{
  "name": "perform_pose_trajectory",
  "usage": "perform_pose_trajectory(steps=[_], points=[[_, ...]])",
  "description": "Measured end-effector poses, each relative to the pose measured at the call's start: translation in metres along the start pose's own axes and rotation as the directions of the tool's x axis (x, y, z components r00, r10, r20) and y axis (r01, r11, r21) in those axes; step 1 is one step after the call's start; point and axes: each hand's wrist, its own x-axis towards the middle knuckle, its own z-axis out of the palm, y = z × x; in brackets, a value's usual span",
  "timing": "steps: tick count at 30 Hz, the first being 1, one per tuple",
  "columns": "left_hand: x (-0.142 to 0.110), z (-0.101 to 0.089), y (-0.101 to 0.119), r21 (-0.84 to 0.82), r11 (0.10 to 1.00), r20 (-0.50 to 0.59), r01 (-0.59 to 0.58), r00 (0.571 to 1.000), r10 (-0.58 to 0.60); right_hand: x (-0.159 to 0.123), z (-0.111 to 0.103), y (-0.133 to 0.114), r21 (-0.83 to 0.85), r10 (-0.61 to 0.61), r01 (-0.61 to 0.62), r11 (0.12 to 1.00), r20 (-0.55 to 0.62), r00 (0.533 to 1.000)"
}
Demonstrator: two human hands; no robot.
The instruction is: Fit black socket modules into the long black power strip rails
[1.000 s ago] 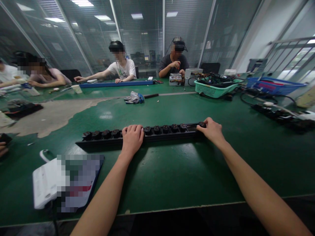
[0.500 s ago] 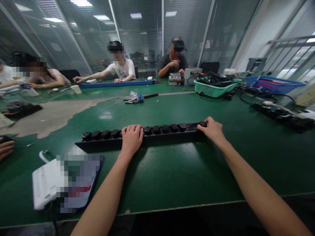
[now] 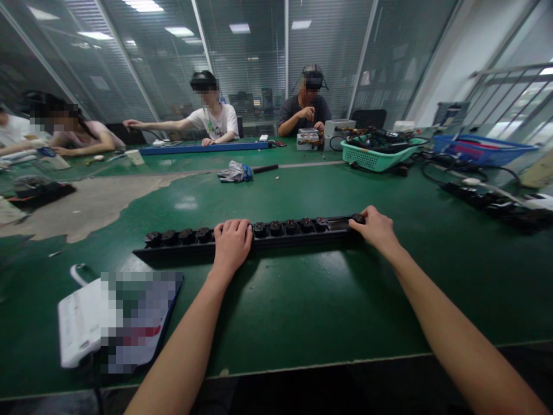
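Note:
A long black power strip housing [image 3: 294, 239] lies across the table before me, with a row of round black sockets [image 3: 275, 229] in its channel. My left hand [image 3: 233, 241] is closed over the strip's middle, fingers on the far side, covering part of the row. At the right end, my right hand [image 3: 375, 226] pinches a round black socket [image 3: 358, 218] between thumb and fingers. A gap in the channel [image 3: 338, 223] separates that socket from the rest of the row. My right palm hides the strip's right tip.
Left of my forearm lie a white device [image 3: 80, 323] with a cable and a flat blue-edged item [image 3: 149, 340]. Beyond the strip are gloves [image 3: 235, 172], a green basket [image 3: 375, 154] of cables and a blue basket [image 3: 484, 148]. Co-workers sit across the table.
My hands and the strip stay almost where they were. Across the table, a co-worker has lifted an outstretched hand with a cable. Another person's hand at the left edge has left the view.

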Motion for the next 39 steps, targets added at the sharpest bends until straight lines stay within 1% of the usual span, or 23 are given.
perform_pose_trajectory(steps=[6,19,25,34,39], points=[[0.001,-0.001,0.001,0.003,1.0,0.0,-0.002,1.0,0.002,0.002,-0.001,0.005,-0.017,-0.004,0.004,1.0,-0.005,1.0],[0.0,-0.001,0.001,-0.021,1.0,0.001,0.007,1.0,-0.007,0.005,-0.008,0.009,-0.042,0.068,-0.068,0.997,0.008,0.998],[0.0,0.0,0.0,0.0,1.0,-0.005,0.0,1.0,0.0,0.006,-0.009,0.011,-0.052,0.085,-0.084,0.995,0.016,0.996],[0.0,-0.001,0.0,-0.016,1.0,0.007,0.004,1.0,-0.004,0.008,-0.009,0.017,-0.041,0.097,-0.097,0.994,-0.002,0.995],[0.0,-0.001,0.0,-0.006,1.0,0.01,0.007,1.0,-0.007,0.01,-0.009,0.021,-0.067,0.113,-0.113,0.991,-0.008,0.994]])
